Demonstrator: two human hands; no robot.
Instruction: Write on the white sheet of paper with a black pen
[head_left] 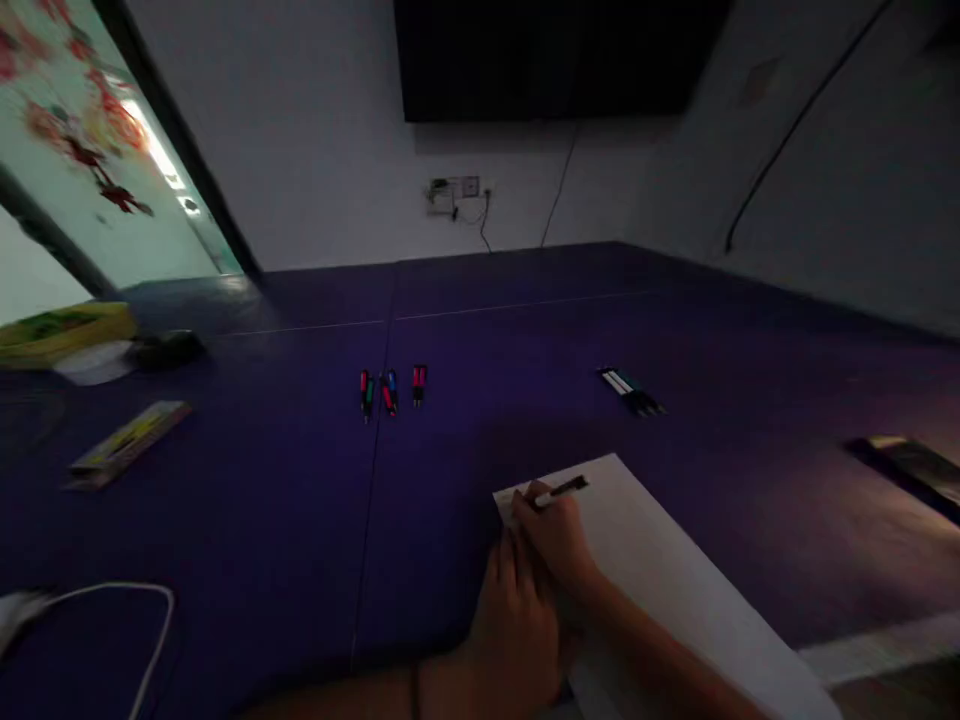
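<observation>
My right hand (556, 535) is closed around a white and black pen (564, 490), its lower end near the top left corner of a white sheet of paper (660, 560). The tip itself is hidden by my fingers. Flat along the left edge of the sheet lies my left hand (517, 625), fingers stretched out and close to the right hand. The paper sits at a slant on a dark purple surface (285, 520). Whatever is written on it is too faint to read.
Beyond the paper lie small groups of coloured pens (388, 393) and, farther right, white and dark pens (630, 390). At left are a long box (129, 445), a yellow basket (71, 335) and a white cable (166, 620). A dark flat object (911, 470) rests at right.
</observation>
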